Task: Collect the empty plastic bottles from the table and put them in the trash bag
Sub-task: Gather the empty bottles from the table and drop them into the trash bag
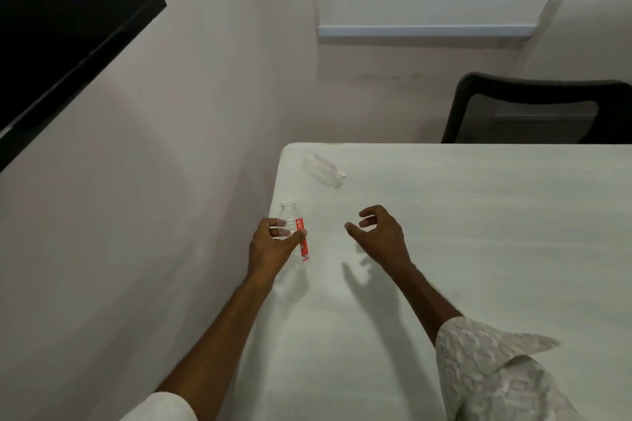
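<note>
A clear, uncapped plastic bottle with a red label (297,236) stands near the left edge of the white table (478,249). My left hand (270,246) is wrapped around its middle. A second clear bottle (323,170) lies on its side near the table's far left corner, apart from both hands. My right hand (379,232) hovers over the table to the right of the held bottle, fingers curled apart and holding nothing. No trash bag is in view.
A black mesh office chair (533,109) stands behind the table's far edge at the right. A dark screen (61,27) hangs on the wall at the upper left. The wall runs close along the table's left side.
</note>
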